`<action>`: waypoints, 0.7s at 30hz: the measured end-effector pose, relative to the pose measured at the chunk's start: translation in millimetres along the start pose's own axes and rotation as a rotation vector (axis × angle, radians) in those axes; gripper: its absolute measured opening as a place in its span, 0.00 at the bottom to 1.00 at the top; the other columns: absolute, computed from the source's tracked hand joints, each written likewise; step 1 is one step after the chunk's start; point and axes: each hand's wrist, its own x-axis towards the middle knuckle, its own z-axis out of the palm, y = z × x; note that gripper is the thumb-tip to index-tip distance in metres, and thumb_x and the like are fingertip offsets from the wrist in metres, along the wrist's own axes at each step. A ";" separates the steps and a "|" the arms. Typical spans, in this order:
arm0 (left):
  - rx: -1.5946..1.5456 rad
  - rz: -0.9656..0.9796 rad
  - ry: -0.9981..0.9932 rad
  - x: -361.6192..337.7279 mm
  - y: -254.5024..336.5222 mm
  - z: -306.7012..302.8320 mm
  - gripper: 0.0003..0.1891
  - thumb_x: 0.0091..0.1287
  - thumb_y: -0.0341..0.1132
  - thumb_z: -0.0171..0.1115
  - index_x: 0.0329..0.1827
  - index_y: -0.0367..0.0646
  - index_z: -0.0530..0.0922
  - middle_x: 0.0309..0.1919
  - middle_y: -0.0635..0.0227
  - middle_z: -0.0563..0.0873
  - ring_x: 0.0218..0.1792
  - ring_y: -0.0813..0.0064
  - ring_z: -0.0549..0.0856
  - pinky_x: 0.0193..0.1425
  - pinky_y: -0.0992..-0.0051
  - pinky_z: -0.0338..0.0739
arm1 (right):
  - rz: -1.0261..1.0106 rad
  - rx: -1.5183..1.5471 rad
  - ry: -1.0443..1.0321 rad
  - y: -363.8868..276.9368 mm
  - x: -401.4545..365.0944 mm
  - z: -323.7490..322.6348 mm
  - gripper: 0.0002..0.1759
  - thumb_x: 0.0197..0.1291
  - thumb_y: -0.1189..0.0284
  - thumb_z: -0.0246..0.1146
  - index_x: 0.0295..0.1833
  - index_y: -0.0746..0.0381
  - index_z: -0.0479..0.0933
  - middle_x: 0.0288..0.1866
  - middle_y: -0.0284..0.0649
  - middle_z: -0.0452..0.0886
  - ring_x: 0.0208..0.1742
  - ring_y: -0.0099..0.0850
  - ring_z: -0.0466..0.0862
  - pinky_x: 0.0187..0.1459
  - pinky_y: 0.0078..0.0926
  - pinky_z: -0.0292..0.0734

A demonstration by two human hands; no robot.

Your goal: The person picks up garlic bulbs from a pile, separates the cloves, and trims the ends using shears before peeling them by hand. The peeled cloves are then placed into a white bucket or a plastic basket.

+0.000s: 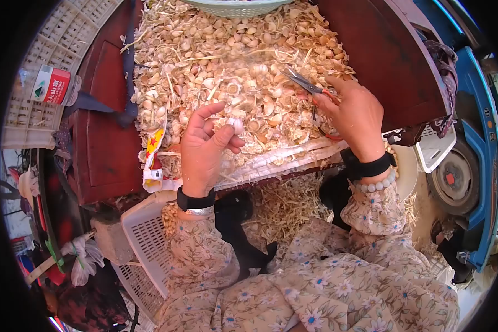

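Note:
My left hand [200,152] is over the front of the garlic heap, its thumb and fingers closed on a small whitish-purple garlic bulb [236,125]. The index finger sticks out above the bulb. My right hand [361,113] grips a pair of scissors [301,81] by the red handles, to the right of the bulb and apart from it. The scissor blades point up and left over the garlic, slightly parted. Beneath both hands lies a thick layer of loose garlic cloves [193,83], mixed with dry skins and stalks.
A dark red table [387,72] carries the garlic on a white sheet [282,163]. A pale basket [238,8] stands at the far edge. At left are a plastic bottle [55,86] and a crate [66,39]. Another crate [144,238] sits below, and a blue vehicle [484,138] stands right.

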 end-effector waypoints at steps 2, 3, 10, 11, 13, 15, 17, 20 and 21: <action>-0.005 -0.001 -0.033 -2.8 -0.3 5.5 0.22 0.59 0.23 0.62 0.56 0.37 0.67 0.35 0.60 0.83 0.27 0.75 0.84 0.28 0.81 0.78 | -0.089 0.418 -0.060 -24.5 -3.9 -4.0 0.22 0.49 0.59 0.68 0.48 0.61 0.78 0.34 0.44 0.81 0.33 0.36 0.81 0.35 0.32 0.76; -0.035 0.009 -0.053 -3.4 -0.6 8.9 0.21 0.58 0.23 0.62 0.55 0.37 0.67 0.36 0.60 0.83 0.27 0.75 0.84 0.28 0.81 0.78 | -0.130 0.629 -0.090 -38.8 -8.1 -4.2 0.24 0.49 0.59 0.69 0.48 0.63 0.78 0.34 0.43 0.81 0.33 0.34 0.82 0.34 0.30 0.76; -0.048 -0.055 -0.196 -15.6 -0.7 14.2 0.19 0.56 0.21 0.65 0.48 0.39 0.68 0.36 0.64 0.80 0.31 0.77 0.83 0.34 0.79 0.80 | 0.177 1.513 -0.767 -51.6 -26.0 12.1 0.18 0.56 0.73 0.66 0.51 0.65 0.75 0.35 0.30 0.79 0.33 0.16 0.76 0.34 0.14 0.72; -0.022 -0.057 -0.213 -16.6 -0.4 16.1 0.18 0.56 0.21 0.65 0.47 0.39 0.68 0.36 0.65 0.80 0.31 0.77 0.83 0.35 0.79 0.80 | 0.179 1.531 -0.765 -48.5 -27.0 15.6 0.16 0.56 0.73 0.66 0.49 0.65 0.75 0.35 0.30 0.79 0.33 0.15 0.76 0.33 0.13 0.72; 0.085 -0.021 -0.207 -18.5 -1.2 21.9 0.16 0.58 0.27 0.65 0.46 0.39 0.70 0.36 0.66 0.80 0.32 0.79 0.82 0.38 0.79 0.79 | 0.184 1.573 -0.760 -43.1 -30.4 23.4 0.13 0.56 0.74 0.66 0.46 0.65 0.75 0.34 0.30 0.79 0.32 0.15 0.77 0.32 0.12 0.72; 0.076 -0.139 -0.144 -16.1 -5.0 21.2 0.14 0.61 0.30 0.64 0.46 0.39 0.70 0.38 0.66 0.80 0.35 0.80 0.82 0.39 0.79 0.78 | 0.212 1.698 -0.740 -33.4 -31.0 28.5 0.11 0.55 0.76 0.66 0.44 0.64 0.75 0.32 0.31 0.79 0.30 0.18 0.77 0.31 0.13 0.73; 0.118 0.029 -0.061 -17.7 -13.0 25.8 0.16 0.62 0.38 0.63 0.46 0.37 0.73 0.37 0.67 0.81 0.40 0.76 0.81 0.40 0.78 0.76 | 0.200 1.785 -0.722 -26.6 -29.8 28.1 0.11 0.55 0.77 0.66 0.44 0.64 0.75 0.32 0.32 0.79 0.28 0.19 0.78 0.31 0.14 0.73; 0.593 0.381 -0.037 -20.7 -16.8 28.9 0.18 0.63 0.43 0.62 0.47 0.36 0.76 0.34 0.66 0.82 0.40 0.72 0.81 0.41 0.77 0.75 | 0.189 1.756 -0.795 -26.2 -31.1 19.1 0.08 0.55 0.78 0.65 0.41 0.65 0.76 0.31 0.35 0.80 0.28 0.21 0.79 0.30 0.17 0.75; 0.757 0.446 -0.054 -23.9 -12.7 29.1 0.20 0.63 0.45 0.61 0.47 0.37 0.76 0.32 0.66 0.82 0.40 0.71 0.81 0.41 0.77 0.75 | 0.195 1.719 -0.827 -27.6 -32.5 16.4 0.07 0.55 0.78 0.64 0.41 0.65 0.76 0.31 0.36 0.80 0.28 0.22 0.79 0.30 0.17 0.76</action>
